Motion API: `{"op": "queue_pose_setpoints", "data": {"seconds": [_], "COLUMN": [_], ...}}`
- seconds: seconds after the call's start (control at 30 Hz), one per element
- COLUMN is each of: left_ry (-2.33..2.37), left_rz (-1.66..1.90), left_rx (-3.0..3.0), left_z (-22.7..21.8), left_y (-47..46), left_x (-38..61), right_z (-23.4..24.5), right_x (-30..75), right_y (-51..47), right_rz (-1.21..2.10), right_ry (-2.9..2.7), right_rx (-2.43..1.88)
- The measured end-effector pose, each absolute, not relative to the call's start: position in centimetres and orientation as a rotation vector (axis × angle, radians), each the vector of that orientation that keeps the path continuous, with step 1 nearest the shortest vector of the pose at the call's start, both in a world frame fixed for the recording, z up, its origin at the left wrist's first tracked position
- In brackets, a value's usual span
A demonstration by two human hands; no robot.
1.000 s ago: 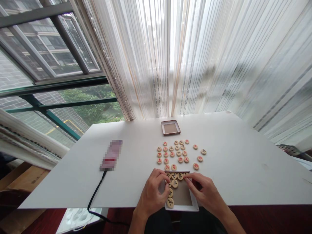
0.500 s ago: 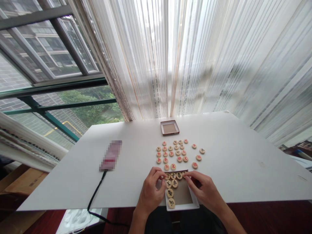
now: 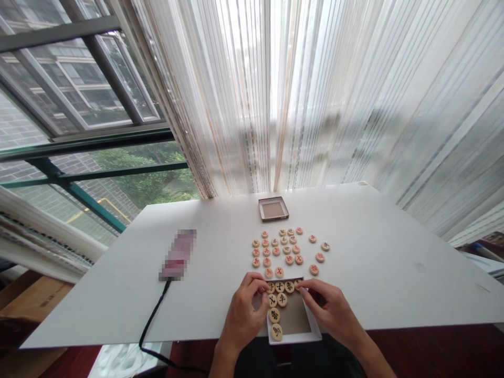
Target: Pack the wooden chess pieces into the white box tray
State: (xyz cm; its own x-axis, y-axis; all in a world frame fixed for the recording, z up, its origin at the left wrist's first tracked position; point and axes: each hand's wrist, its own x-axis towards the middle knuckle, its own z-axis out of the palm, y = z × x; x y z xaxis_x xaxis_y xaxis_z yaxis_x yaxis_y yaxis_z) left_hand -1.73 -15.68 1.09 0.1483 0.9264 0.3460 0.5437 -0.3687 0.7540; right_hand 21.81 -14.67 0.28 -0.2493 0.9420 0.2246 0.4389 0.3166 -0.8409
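A shallow white-walled box (image 3: 317,324) stands at the near table edge. Xiangqi pieces with black characters line its far and left sides, among them a horse piece (image 3: 276,332) in the near left corner and a chariot piece (image 3: 282,300) further in. My left hand (image 3: 246,304) is closed at the box's left wall, fingertips by the far left piece. At the far right corner, my right hand (image 3: 328,302) has its thumb and forefinger on a xiangqi piece (image 3: 297,284), which they partly cover.
Beyond the box, several loose xiangqi pieces (image 3: 276,251), red and black, lie face up on the white table (image 3: 374,262). A box lid (image 3: 273,208) lies open side up at the back. To the left is a blurred-out phone-like object (image 3: 178,255) with a black cable (image 3: 151,315).
Both hands keep nearly the same place at the box, with only slight finger movement. The whole view has shifted a little, and the pieces stay where they were.
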Motion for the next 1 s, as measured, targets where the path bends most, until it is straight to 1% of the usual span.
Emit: {"op": "queue_pose_setpoints", "data": {"seconds": [0.27,0.4,0.53,0.63,0.77,1.0], "left_ry": [1.36,1.325,1.255,1.282,1.386,1.39], "left_rz": [1.104,1.115,0.973,0.854,0.458,0.231], "left_rx": [1.959,2.011,2.147,2.238,2.376,2.416], "left_z": [1.2,3.2,6.5,8.1,8.4,7.7], "left_y": [-15.8,-14.9,-11.4,-7.3,-2.4,1.2], "left_x": [-1.8,-2.1,-2.7,-2.8,-2.2,-0.9], "right_z": [0.2,0.1,-0.1,-0.1,-0.1,-0.3], "right_x": [21.8,21.8,22.0,22.1,22.3,22.3], "right_y": [-14.6,-14.5,-14.4,-14.3,-14.3,-14.3], "right_rz": [0.803,0.753,0.771,0.788,0.807,0.846], "right_ry": [-1.756,-1.706,-1.638,-1.57,-1.527,-1.527], "right_rx": [-1.288,-1.354,-1.37,-1.388,-1.393,-1.372]}}
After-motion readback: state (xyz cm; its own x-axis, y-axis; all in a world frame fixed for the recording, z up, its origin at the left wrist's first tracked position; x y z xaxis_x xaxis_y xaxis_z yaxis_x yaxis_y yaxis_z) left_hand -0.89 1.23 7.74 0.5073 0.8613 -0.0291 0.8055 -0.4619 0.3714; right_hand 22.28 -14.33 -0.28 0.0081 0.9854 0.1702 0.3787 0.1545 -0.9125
